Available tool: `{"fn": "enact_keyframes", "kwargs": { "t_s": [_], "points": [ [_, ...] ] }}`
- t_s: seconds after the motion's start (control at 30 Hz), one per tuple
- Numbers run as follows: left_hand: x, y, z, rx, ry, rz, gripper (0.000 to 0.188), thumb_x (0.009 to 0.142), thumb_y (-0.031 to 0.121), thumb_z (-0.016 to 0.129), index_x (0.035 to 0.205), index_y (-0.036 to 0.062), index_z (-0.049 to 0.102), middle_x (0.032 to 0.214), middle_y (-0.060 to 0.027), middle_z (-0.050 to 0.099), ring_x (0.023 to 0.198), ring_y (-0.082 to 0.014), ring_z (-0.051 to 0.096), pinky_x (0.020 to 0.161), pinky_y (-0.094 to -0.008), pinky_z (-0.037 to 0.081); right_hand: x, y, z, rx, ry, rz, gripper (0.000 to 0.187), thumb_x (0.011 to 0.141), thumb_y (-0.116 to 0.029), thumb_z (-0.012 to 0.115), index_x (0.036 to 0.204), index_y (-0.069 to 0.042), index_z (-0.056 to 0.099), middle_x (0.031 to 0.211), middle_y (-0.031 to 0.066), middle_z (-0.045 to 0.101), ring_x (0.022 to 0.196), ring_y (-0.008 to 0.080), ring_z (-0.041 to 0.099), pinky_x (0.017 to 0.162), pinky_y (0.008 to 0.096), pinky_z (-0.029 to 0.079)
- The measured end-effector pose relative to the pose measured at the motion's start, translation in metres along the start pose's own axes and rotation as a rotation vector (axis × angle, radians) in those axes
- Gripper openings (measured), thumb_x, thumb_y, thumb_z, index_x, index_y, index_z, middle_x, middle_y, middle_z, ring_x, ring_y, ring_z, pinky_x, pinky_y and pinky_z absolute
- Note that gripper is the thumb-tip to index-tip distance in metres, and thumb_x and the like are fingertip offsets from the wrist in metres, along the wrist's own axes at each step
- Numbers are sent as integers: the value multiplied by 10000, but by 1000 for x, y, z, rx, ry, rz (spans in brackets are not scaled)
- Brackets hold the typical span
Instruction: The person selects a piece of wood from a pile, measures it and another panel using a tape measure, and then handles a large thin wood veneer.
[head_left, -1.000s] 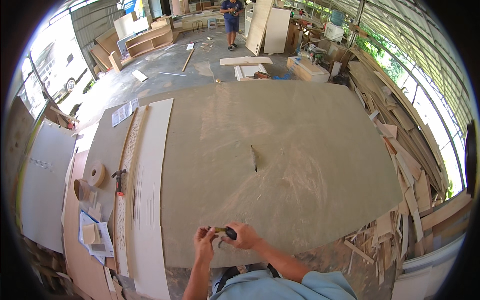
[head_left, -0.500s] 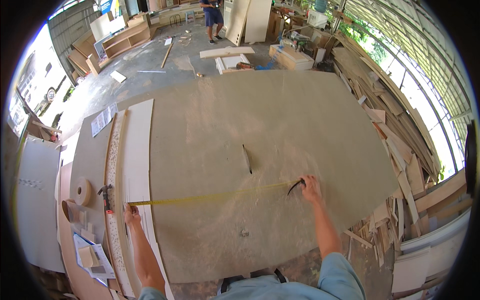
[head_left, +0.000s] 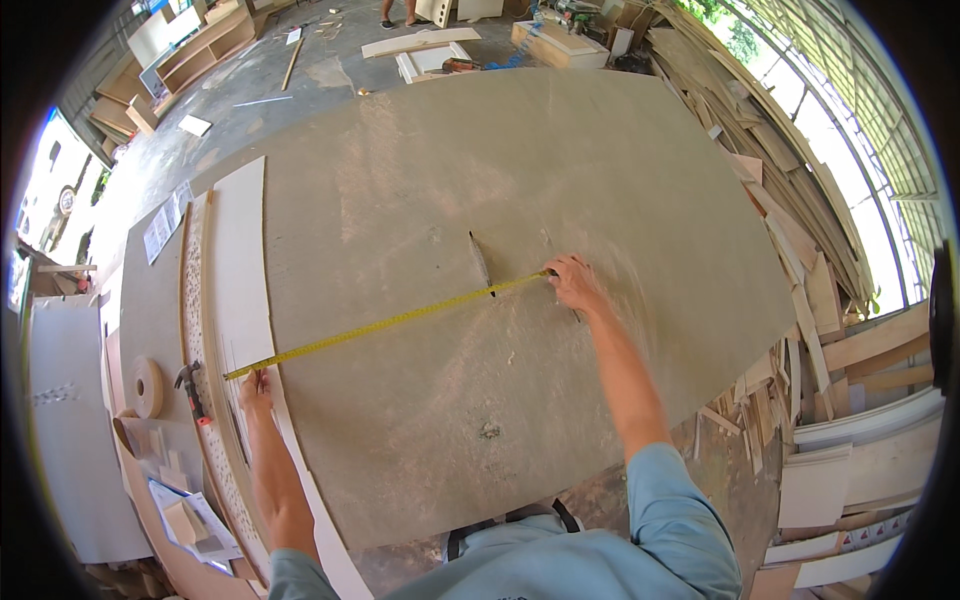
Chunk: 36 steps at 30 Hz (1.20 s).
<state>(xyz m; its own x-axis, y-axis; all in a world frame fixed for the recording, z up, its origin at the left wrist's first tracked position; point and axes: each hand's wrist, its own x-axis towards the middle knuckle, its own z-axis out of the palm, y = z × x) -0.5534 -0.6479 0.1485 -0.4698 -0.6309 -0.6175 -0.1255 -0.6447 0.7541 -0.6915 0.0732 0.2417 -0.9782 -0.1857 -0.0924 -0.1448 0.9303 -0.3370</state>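
Across a broad grey-brown board [head_left: 640,170], we are holding a yellow tape measure [head_left: 380,325] at full view, its blade running from between 8 and 9 o'clock to just past the centre. Our left hand [head_left: 256,390] is pinching the blade near its free end, over a white panel [head_left: 238,270]; our right hand [head_left: 575,282], towards 3 o'clock, is closing around the dark opposite end, largely hidden by fingers.

Good work here, we are judging, is depending on a blade lying flat and straight, a firmly pinned end and a reading taken from directly above. A slim pen-like object [head_left: 481,265] is lying just above centre, its lower tip meeting the blade's line; whether they are touching, we cannot tell. Nudging it aside would likely be keeping the blade flatter.

The board is showing pale scuffs. Between 8 and 9 o'clock, a hammer [head_left: 192,392] is lying near a tan roll [head_left: 155,378]. Timber offcuts [head_left: 770,210] are crowding 2 to 4 o'clock, while a person's legs [head_left: 409,12] are appearing near 12, and daylight is pouring through the shed's open sides.
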Motion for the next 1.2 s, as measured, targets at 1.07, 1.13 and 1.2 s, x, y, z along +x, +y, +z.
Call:
{"fn": "enact_keyframes", "kwargs": {
  "t_s": [1.07, 1.13, 1.2],
  "points": [
    [1, -8, 25, 86, 130, 46, 107, 920, 102, 520, 957, 34, 594, 834, -73, 648, 732, -201, 654, 507, -208, 522, -3, -39, 18, -61, 38, 30, 260, 899, -143, 565, 1153, -103, 601, 1229, 31, 523, 1229, 231, 402, 998, 515, 349],
    [3, -3, 20, 89, 129, 54, 102, 902, 93, 554, 951, 16, 600, 862, -91, 656, 754, -219, 661, 538, -216, 513, -1, -46, 15, -65, 19, 27, 262, 902, -141, 558, 1158, -102, 599, 1238, 33, 521, 1234, 230, 399, 1005, 510, 345],
    [10, 6, 8, 83, 134, 72, 124, 905, 124, 560, 944, 15, 605, 872, -98, 660, 753, -219, 661, 563, -225, 501, 2, -57, 13, -59, 37, 28, 269, 905, -138, 555, 1169, -100, 595, 1235, 39, 526, 1231, 230, 404, 1010, 491, 343]
  ]
}}
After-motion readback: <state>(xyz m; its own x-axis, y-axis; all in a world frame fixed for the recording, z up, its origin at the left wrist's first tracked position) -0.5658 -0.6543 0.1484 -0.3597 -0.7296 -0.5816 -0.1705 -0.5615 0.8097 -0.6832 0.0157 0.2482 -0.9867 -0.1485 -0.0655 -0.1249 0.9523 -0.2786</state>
